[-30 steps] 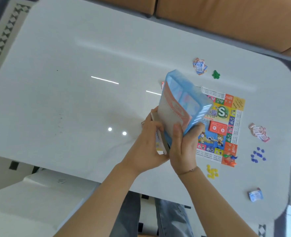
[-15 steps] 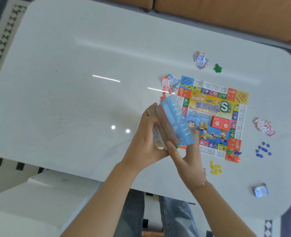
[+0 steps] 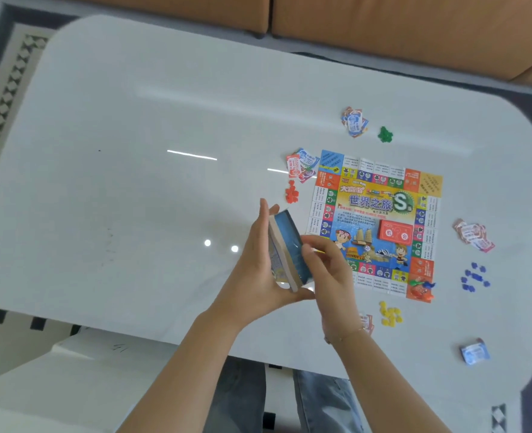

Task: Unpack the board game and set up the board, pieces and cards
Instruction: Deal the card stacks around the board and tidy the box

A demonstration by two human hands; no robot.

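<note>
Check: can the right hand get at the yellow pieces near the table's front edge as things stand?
Probably not right away. The path is free: the yellow pieces lie on bare table just beside the right hand, nothing over them. But that hand shares a grip on the game box with the left hand.

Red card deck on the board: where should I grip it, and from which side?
Pinch the red card deck across its short dimension, by the two long edges, coming straight down from above. It lies flat on the board, with its top and edges exposed, apart from both hands.

Daylight is flooding in, bright | ceiling lights are glaring off the glossy white table (image 3: 108, 120) | edges are bending and blurring
</note>
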